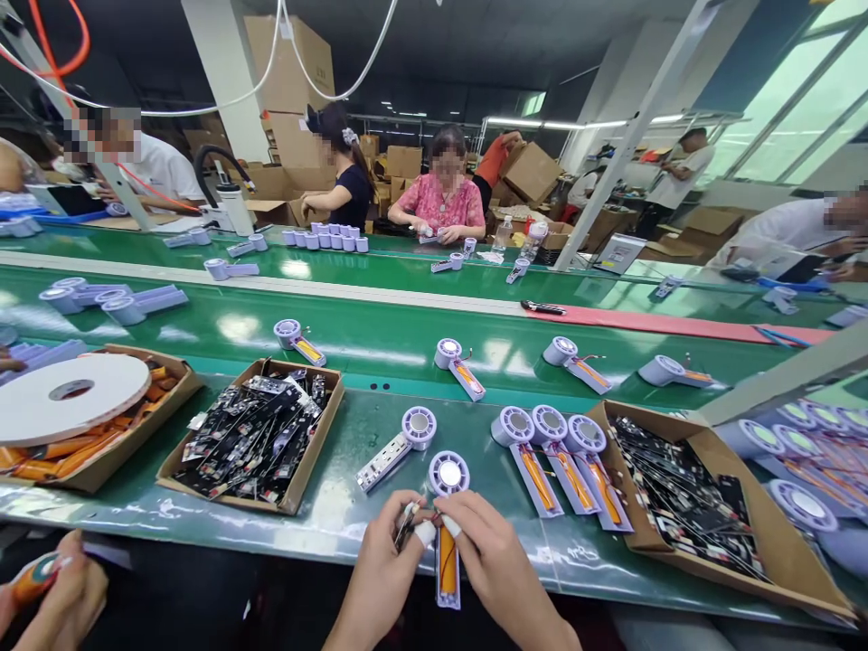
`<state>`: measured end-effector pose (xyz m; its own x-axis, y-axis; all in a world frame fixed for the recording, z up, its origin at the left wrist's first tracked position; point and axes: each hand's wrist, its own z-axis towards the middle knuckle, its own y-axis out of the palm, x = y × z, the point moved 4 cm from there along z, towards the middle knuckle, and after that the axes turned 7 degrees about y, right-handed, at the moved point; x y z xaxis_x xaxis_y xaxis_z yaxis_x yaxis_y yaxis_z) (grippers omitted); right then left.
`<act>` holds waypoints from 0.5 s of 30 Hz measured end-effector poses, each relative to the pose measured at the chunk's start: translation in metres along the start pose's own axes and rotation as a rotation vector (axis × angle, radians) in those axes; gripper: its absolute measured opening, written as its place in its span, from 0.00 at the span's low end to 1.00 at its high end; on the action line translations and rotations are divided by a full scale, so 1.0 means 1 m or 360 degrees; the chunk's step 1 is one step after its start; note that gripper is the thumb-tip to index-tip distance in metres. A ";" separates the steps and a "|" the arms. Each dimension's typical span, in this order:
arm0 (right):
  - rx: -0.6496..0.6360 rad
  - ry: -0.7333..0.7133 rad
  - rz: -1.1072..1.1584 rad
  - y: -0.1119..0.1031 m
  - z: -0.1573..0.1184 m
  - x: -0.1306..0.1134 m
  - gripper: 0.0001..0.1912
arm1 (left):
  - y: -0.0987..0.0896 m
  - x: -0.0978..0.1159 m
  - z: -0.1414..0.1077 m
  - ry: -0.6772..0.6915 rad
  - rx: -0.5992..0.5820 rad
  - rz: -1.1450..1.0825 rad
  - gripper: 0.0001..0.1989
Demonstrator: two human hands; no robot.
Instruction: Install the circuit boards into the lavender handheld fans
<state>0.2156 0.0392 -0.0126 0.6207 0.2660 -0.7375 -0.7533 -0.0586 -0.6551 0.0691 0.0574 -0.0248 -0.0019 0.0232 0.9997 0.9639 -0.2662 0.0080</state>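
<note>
Left hand and right hand together, clamped on a lilac plastic handheld-fan housing with orange battery.

My left hand and right hand are in tight at bottom centre, wrists low, fingers curled inward, fingertips almost meeting, white cots on them. Right forearm runs off bottom right.
</note>
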 end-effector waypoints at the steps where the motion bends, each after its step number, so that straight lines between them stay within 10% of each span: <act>1: -0.0016 -0.0019 -0.0030 0.000 0.000 -0.001 0.25 | 0.000 0.001 0.000 -0.0004 -0.0002 -0.0016 0.07; 15: 0.0030 -0.0144 -0.0181 0.001 0.003 -0.006 0.16 | -0.018 0.015 -0.003 -0.0106 0.0084 0.0198 0.10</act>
<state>0.2099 0.0402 -0.0083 0.6810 0.3558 -0.6401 -0.6835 -0.0049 -0.7299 0.0506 0.0594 -0.0098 0.1347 0.0577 0.9892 0.9682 -0.2201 -0.1190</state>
